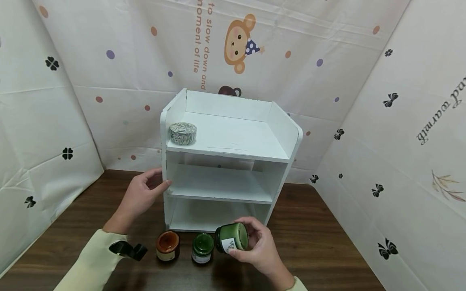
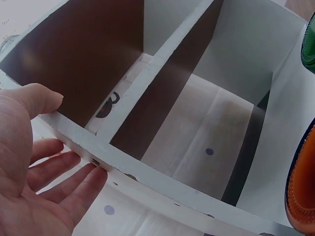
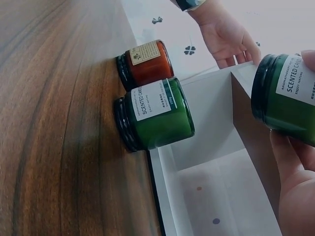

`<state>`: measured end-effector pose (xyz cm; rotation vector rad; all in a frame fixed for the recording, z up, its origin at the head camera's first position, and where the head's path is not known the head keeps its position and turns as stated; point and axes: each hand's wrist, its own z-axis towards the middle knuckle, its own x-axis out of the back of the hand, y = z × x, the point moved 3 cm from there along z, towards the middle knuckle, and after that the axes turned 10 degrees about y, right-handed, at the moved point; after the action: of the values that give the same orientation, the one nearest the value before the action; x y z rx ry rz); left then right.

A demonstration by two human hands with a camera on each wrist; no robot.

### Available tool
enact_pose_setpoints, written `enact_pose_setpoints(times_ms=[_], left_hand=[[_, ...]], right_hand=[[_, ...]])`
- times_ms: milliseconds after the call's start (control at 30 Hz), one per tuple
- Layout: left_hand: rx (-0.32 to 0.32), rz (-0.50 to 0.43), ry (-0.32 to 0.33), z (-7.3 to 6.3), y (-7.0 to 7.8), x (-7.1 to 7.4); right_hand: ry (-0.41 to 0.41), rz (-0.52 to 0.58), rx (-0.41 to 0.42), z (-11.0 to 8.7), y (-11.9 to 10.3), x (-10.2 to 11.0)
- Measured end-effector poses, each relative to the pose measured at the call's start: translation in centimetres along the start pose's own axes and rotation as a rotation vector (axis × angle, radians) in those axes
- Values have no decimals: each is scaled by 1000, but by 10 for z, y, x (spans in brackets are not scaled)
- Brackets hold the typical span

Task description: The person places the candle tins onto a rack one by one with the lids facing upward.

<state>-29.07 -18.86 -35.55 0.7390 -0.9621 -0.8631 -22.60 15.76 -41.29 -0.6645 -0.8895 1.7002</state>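
My right hand [image 1: 260, 246] holds a green scented candle jar [image 1: 231, 237] tilted on its side above the table, its dark lid pointing left. Beside it on the table stand another green scented candle jar [image 1: 202, 248] and an amber candle jar [image 1: 168, 245]; in the right wrist view their dark lids are down against the wood. A white three-level shelf [image 1: 222, 198] stands behind the jars. My left hand [image 2: 44, 162] grips its left side panel, thumb at the front edge and fingers along the outer face.
A round tin with a grey-green leafy pattern [image 1: 183, 133] sits at the left of the top shelf. Brown wooden table [image 1: 309, 242] surrounds the unit. Printed white cloth [image 1: 127, 60] hangs behind and at both sides. A black strap [image 1: 128, 249] circles the left wrist.
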Motion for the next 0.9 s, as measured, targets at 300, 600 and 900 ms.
enact_pose_setpoints(times_ms=[300,600,900], left_hand=[[4,9,3,1,-2,-1],[4,10,6,0,0,-1],[-5,3,12,-1,2,-1]], right_hand=[[-2,-7,14,0,-3,-1],[8,-20,3,-1,-3,0],[19,-8,-1,-1,-2,2]])
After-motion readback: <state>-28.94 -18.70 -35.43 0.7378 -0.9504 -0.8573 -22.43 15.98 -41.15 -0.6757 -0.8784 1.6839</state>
